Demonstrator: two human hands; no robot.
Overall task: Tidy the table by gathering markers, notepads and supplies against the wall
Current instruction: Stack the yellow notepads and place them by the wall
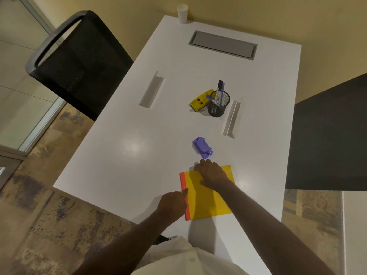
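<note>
Now both your hands rest on the yellow notepad (208, 197) near the table's (123, 155) front edge: your right hand (211, 173) grips its far edge, your left hand (174, 203) touches the red spine. Slide it flat toward the wall, steering left of the purple stapler (203, 147) and marker cup (218, 104), where open tabletop lies.

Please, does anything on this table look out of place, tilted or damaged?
Nothing looks spilled or damaged. The purple hole punch lies alone and askew, apart from the mesh pen cup and yellow eraser. The yellow notepad sits slightly crooked near the table's front edge.
</note>
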